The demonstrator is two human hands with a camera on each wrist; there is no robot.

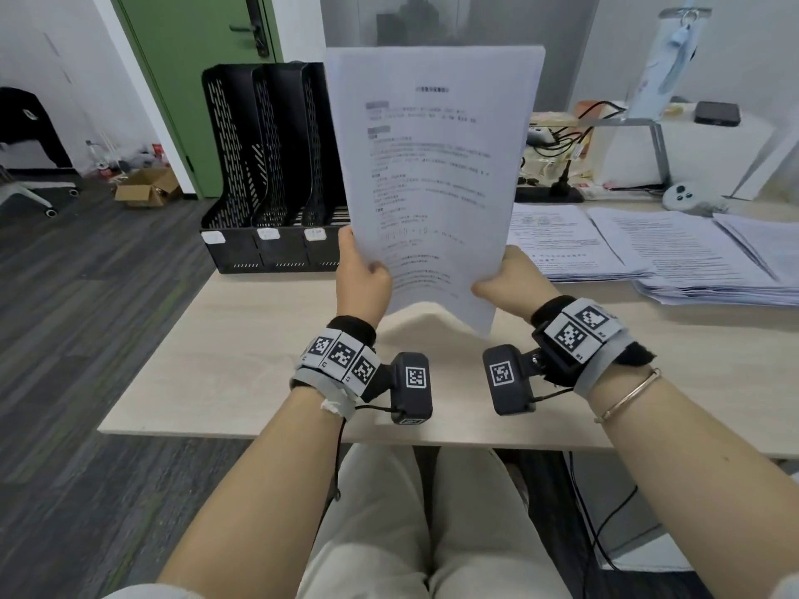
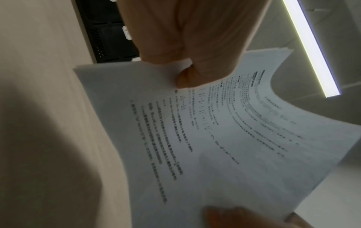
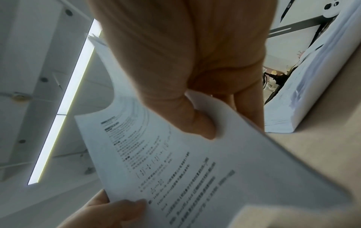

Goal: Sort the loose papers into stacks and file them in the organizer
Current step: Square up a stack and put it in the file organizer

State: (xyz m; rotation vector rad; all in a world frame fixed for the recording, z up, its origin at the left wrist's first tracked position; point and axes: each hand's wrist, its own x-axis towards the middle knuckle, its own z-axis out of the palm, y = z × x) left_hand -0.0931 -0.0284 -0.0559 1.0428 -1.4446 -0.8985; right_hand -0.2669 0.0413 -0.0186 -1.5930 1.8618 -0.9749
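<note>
I hold a stack of printed white papers (image 1: 432, 166) upright above the table, facing me. My left hand (image 1: 361, 274) pinches its lower left edge, thumb on the front. My right hand (image 1: 506, 276) pinches the lower right edge the same way. In the left wrist view the thumb presses the papers (image 2: 224, 131); in the right wrist view the thumb lies on the papers (image 3: 195, 169) too. The black mesh organizer (image 1: 259, 166) with upright slots stands on the table behind and left of the held stack, partly hidden by it.
More paper stacks (image 1: 648, 248) lie spread on the right of the light wooden table (image 1: 242, 348). Behind them are cables, a black lamp base (image 1: 549, 193), a white controller (image 1: 683, 196) and white boxes. A green door and a cardboard box stand at the far left.
</note>
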